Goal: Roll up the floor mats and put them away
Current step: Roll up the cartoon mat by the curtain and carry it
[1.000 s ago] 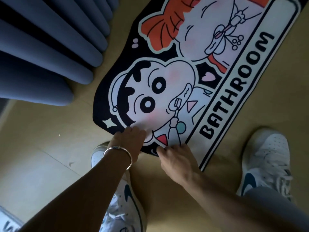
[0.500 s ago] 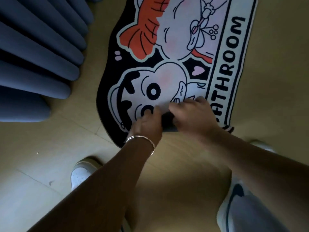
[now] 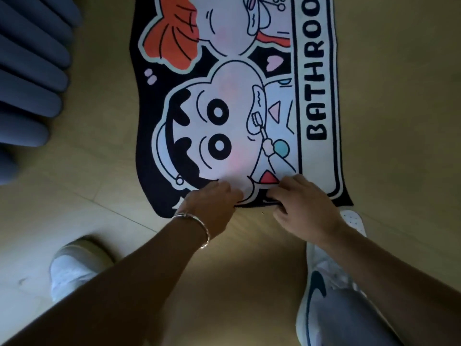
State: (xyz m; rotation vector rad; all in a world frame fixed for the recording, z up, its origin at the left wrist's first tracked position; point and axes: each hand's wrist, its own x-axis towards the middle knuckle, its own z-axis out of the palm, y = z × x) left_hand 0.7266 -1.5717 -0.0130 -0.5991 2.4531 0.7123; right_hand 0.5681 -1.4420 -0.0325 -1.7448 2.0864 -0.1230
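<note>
A cartoon floor mat [image 3: 316,156] with a black border and the word BATHROOM lies flat on the wooden floor, running away from me. Both hands are at its near short edge. My left hand [image 3: 212,203], a silver bracelet on the wrist, has its fingers curled over the edge below the cartoon face. My right hand [image 3: 304,208] pinches the black edge just to the right, beside the red triangle. No rolled part of the mat shows.
Blue curtain folds [image 3: 30,71] hang down to the floor at the left. My white shoes stand near the mat: the left shoe [image 3: 74,263] at lower left, the right shoe [image 3: 321,283] just behind the mat's near right corner.
Half a second ago both hands were over the cartoon face with the near edge turned over. Now they are back at the near edge and the mat lies flat.
</note>
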